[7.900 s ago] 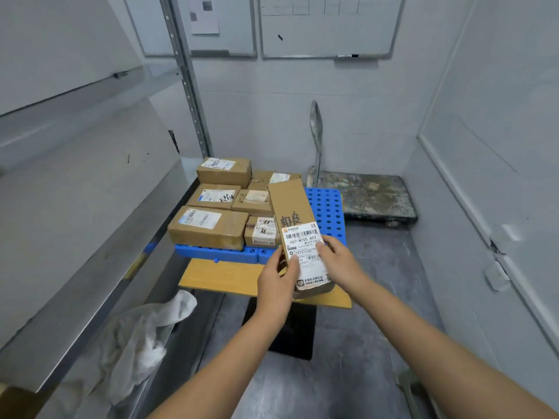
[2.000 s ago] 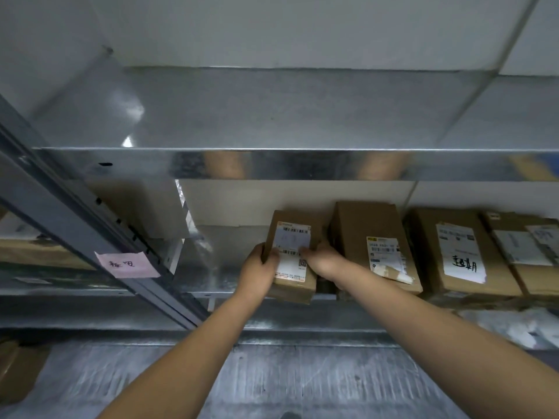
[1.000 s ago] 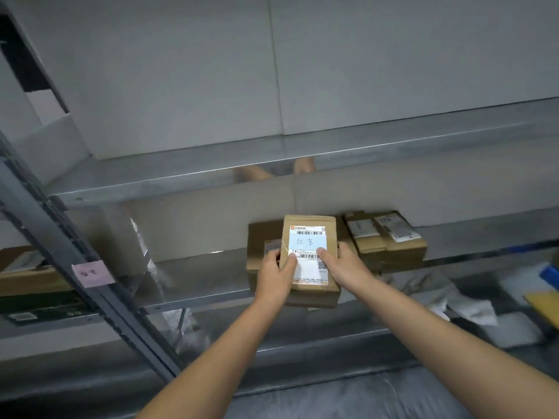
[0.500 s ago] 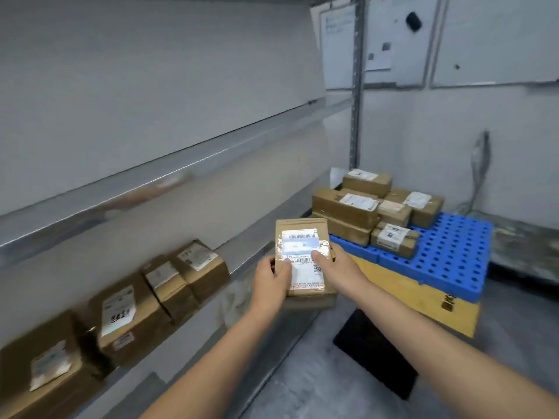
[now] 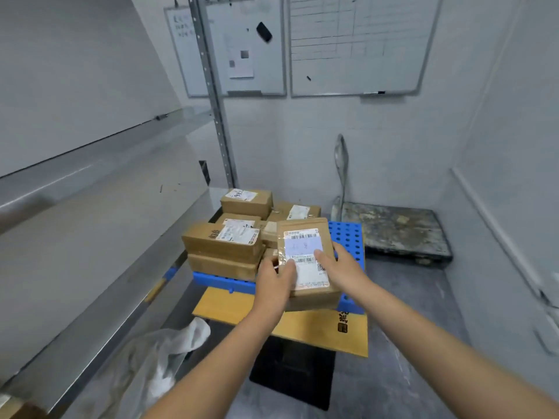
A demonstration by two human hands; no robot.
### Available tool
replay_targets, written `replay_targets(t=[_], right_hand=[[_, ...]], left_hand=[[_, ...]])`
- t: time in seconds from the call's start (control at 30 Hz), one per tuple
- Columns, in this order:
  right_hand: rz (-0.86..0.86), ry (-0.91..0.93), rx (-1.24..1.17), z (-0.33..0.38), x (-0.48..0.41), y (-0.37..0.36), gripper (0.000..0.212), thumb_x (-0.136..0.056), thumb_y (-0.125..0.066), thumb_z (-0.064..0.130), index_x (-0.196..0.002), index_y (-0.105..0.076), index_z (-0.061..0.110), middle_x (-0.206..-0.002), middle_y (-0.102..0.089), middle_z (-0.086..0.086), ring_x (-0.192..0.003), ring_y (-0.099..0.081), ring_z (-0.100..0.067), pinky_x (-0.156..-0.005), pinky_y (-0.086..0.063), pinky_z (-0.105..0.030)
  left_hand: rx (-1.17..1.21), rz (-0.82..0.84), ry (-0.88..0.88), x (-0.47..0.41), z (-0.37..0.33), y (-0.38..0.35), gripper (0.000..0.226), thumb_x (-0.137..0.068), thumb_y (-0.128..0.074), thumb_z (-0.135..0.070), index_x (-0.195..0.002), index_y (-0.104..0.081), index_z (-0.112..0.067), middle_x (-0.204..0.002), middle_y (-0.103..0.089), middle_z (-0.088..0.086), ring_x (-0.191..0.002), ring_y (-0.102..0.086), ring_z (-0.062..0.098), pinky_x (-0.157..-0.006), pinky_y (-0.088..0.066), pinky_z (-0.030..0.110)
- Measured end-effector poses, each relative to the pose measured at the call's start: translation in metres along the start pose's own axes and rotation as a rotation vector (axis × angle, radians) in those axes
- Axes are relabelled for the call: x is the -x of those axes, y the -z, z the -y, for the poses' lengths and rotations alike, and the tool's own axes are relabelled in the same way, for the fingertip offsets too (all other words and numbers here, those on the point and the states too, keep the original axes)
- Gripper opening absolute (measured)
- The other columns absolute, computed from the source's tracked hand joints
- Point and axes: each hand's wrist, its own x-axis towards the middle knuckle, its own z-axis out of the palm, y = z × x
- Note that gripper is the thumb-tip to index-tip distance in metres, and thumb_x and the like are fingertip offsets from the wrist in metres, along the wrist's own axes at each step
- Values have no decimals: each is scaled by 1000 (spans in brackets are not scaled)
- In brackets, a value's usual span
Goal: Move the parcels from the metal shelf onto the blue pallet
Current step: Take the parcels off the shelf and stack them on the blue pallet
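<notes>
I hold a brown cardboard parcel [image 5: 305,240] with a white shipping label between both hands, above the near right part of the blue pallet [image 5: 348,237]. My left hand [image 5: 276,278] grips its left edge, thumb on the label. My right hand [image 5: 340,269] grips its right edge, thumb on the label too. Several brown parcels [image 5: 223,241] are stacked on the pallet's left and rear. The pallet lies on a yellow board [image 5: 302,328]. The metal shelf [image 5: 99,237] runs along the left.
A white plastic bag [image 5: 163,355] lies by the shelf's lower edge. A worn platform trolley [image 5: 396,231] stands behind the pallet at the right wall. A black base [image 5: 293,370] sits under the yellow board. Whiteboards [image 5: 357,43] hang on the far wall.
I have turned from the shelf toward the pallet, carrying the parcel in both hands. The pallet is now nearer and the parcel is over its near right part.
</notes>
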Motion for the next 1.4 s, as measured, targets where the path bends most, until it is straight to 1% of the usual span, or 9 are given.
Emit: replay_targets(t=[0.07,0.17,0.4,0.6,0.73,0.87,0.97,1.23,1.4], right_hand=[[-43,-19,4,-1,-32,18,44,-93,-53,44,-133,-46,28,-119,-61,8,-102,-60,-14,-88,-48,-33],[-91,-29,30,-3,-73,43,40,-91,-54,45,-127,-50,28,-123,-61,6,-111,-59,-17,-98,-46,-39],[-114,-37,28,-17,-143,93,40,-92,-53,42,-130,-51,30,-121,-62,7,-107,-60,-14,-96,-48,-39],[-49,-16,30,-33,-207,134,30,-93,-53,41,-122,-53,34,-121,-62,5,-107,-60,-14,-93,-49,-37],[14,14,56,-41,-252,168,38,-94,-53,38,-130,-52,24,-116,-64,7,-103,-62,-14,-89,-50,-34],[86,39,85,-47,-294,205,41,-93,-55,37,-131,-51,21,-125,-62,0,-114,-59,-21,-99,-47,-44],[114,20,106,-52,-322,224,61,-91,-55,42,-143,-35,16,-138,-53,-5,-125,-52,-26,-104,-42,-46],[290,102,134,-52,-373,217,32,-90,-56,44,-113,-39,29,-110,-63,1,-92,-64,-16,-80,-53,-37],[449,139,107,-26,-394,181,33,-91,-54,35,-119,-38,27,-105,-65,-1,-80,-66,-11,-55,-48,-23]], left_hand=[[0,31,11,-33,-5,-25,27,-94,-55,-31,-117,-51,-18,-107,-62,-3,-91,-60,8,-62,-44,18],[-9,58,-3,-73,-10,-57,28,-93,-57,-33,-117,-52,-19,-100,-61,-10,-86,-57,0,-55,-40,10],[12,147,22,-134,-18,-124,28,-93,-57,-35,-116,-50,-21,-105,-62,-8,-92,-59,3,-70,-47,23],[-54,85,13,-174,-26,-177,25,-93,-57,-35,-114,-49,-24,-104,-59,-13,-94,-56,-1,-71,-43,17],[-35,5,36,-197,-33,-221,23,-95,-56,-34,-114,-47,-25,-108,-61,-8,-97,-57,3,-78,-49,25],[-62,-92,61,-212,-42,-267,25,-95,-56,-35,-116,-47,-25,-112,-60,-7,-99,-58,5,-79,-50,23],[-62,-162,86,-223,-49,-293,33,-95,-56,-35,-123,-50,-19,-117,-60,-3,-105,-59,11,-89,-53,33],[-39,-372,109,-232,-61,-303,32,-96,-56,-27,-123,-41,-20,-118,-57,-5,-108,-57,11,-92,-50,31],[-69,-475,108,-245,-64,-274,36,-98,-53,-27,-130,-38,-17,-120,-56,-3,-108,-57,11,-87,-49,28]])
